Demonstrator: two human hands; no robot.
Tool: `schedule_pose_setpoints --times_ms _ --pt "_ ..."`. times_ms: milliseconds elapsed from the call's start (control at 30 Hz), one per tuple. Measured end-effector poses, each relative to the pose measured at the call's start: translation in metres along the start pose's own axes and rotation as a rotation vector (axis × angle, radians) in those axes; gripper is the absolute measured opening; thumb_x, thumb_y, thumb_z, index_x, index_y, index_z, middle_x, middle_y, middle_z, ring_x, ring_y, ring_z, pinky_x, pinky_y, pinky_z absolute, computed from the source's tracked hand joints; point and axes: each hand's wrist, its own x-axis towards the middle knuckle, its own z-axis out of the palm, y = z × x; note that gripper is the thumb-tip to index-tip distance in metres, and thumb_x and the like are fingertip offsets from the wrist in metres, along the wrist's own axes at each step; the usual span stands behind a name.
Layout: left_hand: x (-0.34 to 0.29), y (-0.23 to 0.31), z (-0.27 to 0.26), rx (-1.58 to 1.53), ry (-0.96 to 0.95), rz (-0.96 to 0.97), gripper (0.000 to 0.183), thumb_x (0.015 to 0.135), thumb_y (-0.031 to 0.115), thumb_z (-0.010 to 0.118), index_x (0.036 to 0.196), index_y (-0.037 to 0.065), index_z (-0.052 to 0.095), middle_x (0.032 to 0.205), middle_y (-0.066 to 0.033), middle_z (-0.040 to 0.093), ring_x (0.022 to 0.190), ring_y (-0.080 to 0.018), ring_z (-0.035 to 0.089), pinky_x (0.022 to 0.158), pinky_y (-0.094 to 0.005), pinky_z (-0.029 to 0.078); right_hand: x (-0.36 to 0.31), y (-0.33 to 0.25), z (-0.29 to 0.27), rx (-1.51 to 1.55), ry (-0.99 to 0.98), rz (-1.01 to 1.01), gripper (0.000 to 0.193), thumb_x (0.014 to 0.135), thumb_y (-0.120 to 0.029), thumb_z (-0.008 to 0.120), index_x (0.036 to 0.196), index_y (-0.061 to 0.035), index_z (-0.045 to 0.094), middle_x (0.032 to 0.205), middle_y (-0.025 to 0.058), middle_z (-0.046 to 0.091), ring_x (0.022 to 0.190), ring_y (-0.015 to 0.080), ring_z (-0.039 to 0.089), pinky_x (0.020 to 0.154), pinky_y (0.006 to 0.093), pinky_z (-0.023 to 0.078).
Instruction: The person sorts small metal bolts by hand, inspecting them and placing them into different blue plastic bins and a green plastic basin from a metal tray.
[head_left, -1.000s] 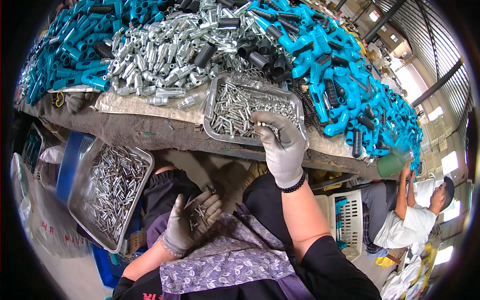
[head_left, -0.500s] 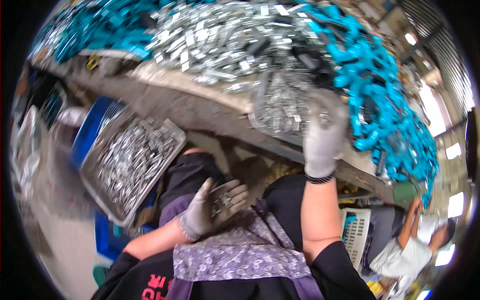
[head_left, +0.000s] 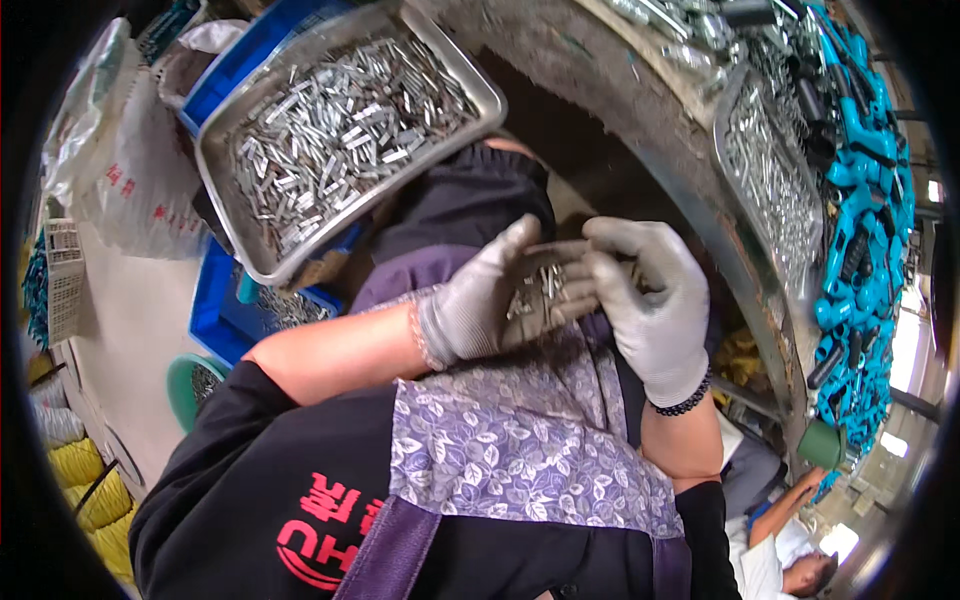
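My left hand [head_left: 475, 310], in a grey-palmed glove, is cupped palm up above my lap with its fingers extended. Small silvery metal pins [head_left: 550, 282] lie loose across its palm. At its fingertips is my right hand [head_left: 660, 315], also gloved, with thumb and fingers curled inward. What those fingers hold, if anything, is hidden. A steel tray [head_left: 488, 100] full of short metal pieces [head_left: 340, 140] stands to the upper left, beyond my left forearm.
On the right, the bench [head_left: 640, 80] bears a clear tray [head_left: 728, 140] of metal parts and a pile of teal tool housings [head_left: 855, 270]. Blue bins [head_left: 215, 310], a green bowl [head_left: 182, 390] and white sacks [head_left: 150, 190] stand left. A co-worker [head_left: 775, 560] sits lower right.
My right hand has come back from the parts on the bench to the fingertips of my left hand. The head view has swung leftward, bringing the steel tray nearer the upper middle.
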Motion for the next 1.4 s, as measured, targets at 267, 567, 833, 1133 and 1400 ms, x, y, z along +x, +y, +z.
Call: schedule_pose_setpoints --times_ms 267,567,833,1133,1400 --pt "0.003 0.001 0.009 0.048 0.041 0.07 0.092 0.098 0.064 0.054 0.158 0.001 0.027 0.157 -0.0182 0.043 0.142 -0.0309 0.046 0.12 -0.0478 0.036 -0.026 0.03 0.03 -0.408 -0.083 -0.194 0.03 0.081 -0.031 0.081 0.094 -0.0062 0.07 0.084 0.0142 0.063 0.08 0.035 0.064 0.071 0.0476 0.05" --pt "0.001 -0.005 0.008 0.055 0.106 0.086 0.087 0.099 0.061 0.056 0.156 0.001 0.032 0.154 -0.0175 0.047 0.141 -0.03 0.047 0.119 -0.0472 0.038 -0.026 0.035 0.049 -0.453 -0.087 -0.068 0.015 0.081 -0.012 0.077 0.087 -0.003 0.068 0.086 0.0119 0.064 0.072 0.0253 0.064 0.065 0.037 0.051" --pt "0.004 -0.001 0.002 0.013 0.017 0.119 0.076 0.104 0.055 0.048 0.154 0.0 0.035 0.151 -0.0178 0.051 0.136 -0.0315 0.054 0.116 -0.0494 0.042 -0.024 0.026 0.026 0.317 0.234 0.326 0.007 0.085 0.004 0.071 0.09 -0.0007 0.07 0.088 0.0067 0.067 0.071 0.0117 0.063 0.064 0.03 0.051" --pt "0.001 0.0 -0.014 0.086 -0.151 0.05 0.076 0.106 0.057 0.041 0.158 0.002 0.031 0.141 -0.0159 0.059 0.127 -0.0286 0.059 0.112 -0.0463 0.044 -0.023 0.044 0.047 -0.427 0.075 0.018 0.015 0.087 -0.018 0.075 0.086 -0.0044 0.068 0.083 0.0146 0.067 0.071 0.0329 0.065 0.065 0.0434 0.051" --pt "-0.001 -0.004 0.006 0.185 0.053 0.181 0.073 0.107 0.055 0.04 0.157 0.003 0.032 0.153 -0.0157 0.048 0.136 -0.0282 0.051 0.114 -0.0451 0.043 -0.024 0.051 0.051 -0.217 0.059 0.088 0.009 0.084 -0.008 0.075 0.088 -0.0037 0.069 0.077 0.0096 0.061 0.066 0.0215 0.061 0.061 0.0353 0.048"
